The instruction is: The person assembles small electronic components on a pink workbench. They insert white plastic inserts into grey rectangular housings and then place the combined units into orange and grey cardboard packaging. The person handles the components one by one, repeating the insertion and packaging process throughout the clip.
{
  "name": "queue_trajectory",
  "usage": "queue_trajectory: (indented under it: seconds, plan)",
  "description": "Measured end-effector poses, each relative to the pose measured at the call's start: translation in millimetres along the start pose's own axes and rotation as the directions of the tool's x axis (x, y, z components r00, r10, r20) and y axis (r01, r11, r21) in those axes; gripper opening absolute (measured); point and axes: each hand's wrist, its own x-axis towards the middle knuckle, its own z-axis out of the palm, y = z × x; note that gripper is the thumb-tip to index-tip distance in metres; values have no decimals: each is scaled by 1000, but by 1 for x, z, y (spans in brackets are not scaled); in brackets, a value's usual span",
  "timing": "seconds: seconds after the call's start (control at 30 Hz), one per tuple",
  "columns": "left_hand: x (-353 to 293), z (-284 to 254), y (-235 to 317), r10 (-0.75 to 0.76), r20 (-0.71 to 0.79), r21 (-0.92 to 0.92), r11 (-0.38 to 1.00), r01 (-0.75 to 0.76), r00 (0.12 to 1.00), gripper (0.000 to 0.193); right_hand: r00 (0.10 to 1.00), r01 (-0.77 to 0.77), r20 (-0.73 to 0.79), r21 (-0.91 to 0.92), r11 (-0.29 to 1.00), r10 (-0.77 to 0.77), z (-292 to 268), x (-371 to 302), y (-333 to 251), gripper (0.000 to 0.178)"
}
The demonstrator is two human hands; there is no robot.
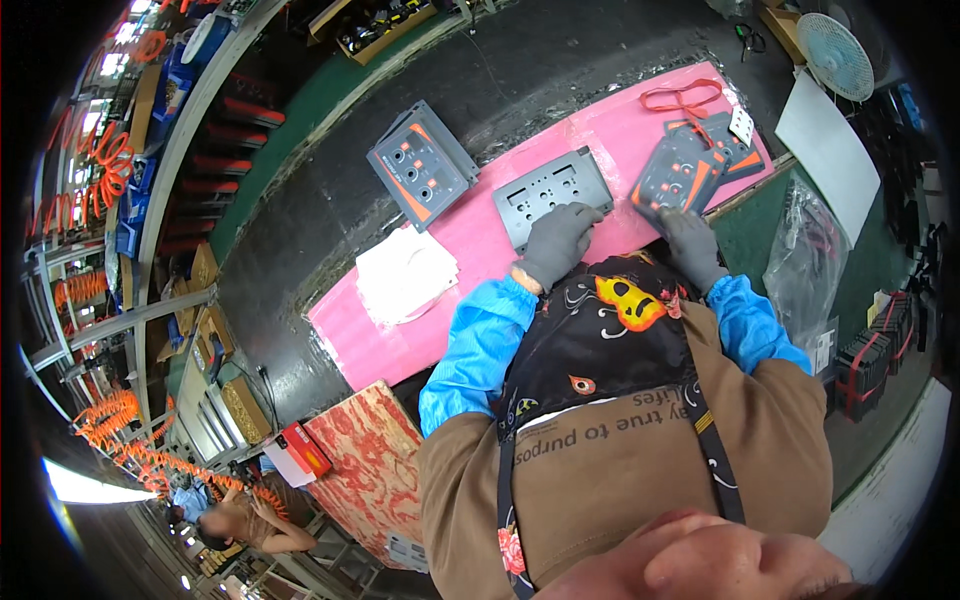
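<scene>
Grip of the left hand point(560, 243), gloved in grey, lies curled over the near edge of a plain grey panel point(550, 185), toward its right corner; whether it pinches the rim or merely rests there cannot be told. Grip of the right hand point(692, 248), gloved to match, meets the near end of an orange-trimmed panel point(680, 170), its hold equally unclear. Both hands are back-up and set apart, the left forearm slanting up and rightward, the right up and leftward, in blue sleeves point(480, 345). The step in hand appears to be placing the plain panel while the trimmed one is handled alongside; the next move would seem to call for a sure hold on the trimmed panel's edge and a steady left hand. Both panels lie on the pink-topped desk point(390, 350), a second trimmed panel point(742, 157) partly beneath the right-hand one, a red strap point(683, 106) beyond. Leftward lie white sheets point(405, 275) and, at the pink top's far edge, another trimmed panel point(425, 170).
</scene>
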Motion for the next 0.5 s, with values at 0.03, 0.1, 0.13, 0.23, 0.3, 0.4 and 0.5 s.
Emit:
queue_trajectory:
  seconds: [0.03, 0.1, 0.13, 0.23, 0.3, 0.4, 0.5]
  plan:
    - [1, -2, 3, -23, -15, -60, 998, 22, 1000, 21, 999, -39, -29, -24, 999, 38, -12, 10, -1, 37]
    - [14, -13, 17, -157, 155, -320, 926, 200, 975, 24, 948, 43, -308, -109, 993, -75, -56, 39, -10, 37]
    - [20, -20, 27, -205, 258, -428, 852, 301, 944, 26, 938, 82, -329, -92, 992, -108, -90, 57, -27, 37]
    - [44, -19, 48, -386, 303, -625, 610, 488, 871, 39, 888, 227, -396, -58, 972, -231, -106, 74, -47, 38]
    - [45, -19, 61, -402, 72, -863, 434, 259, 913, 42, 869, 290, -425, 20, 957, -254, -112, 78, -62, 39]
    - [43, -38, 63, -453, 134, -917, 281, 284, 882, 38, 911, 227, -398, 262, 938, -109, -129, 95, -74, 46]
    - [39, -41, 49, -417, 46, -927, 321, 194, 908, 39, 921, 290, -341, 282, 914, -187, -120, 105, -74, 50]
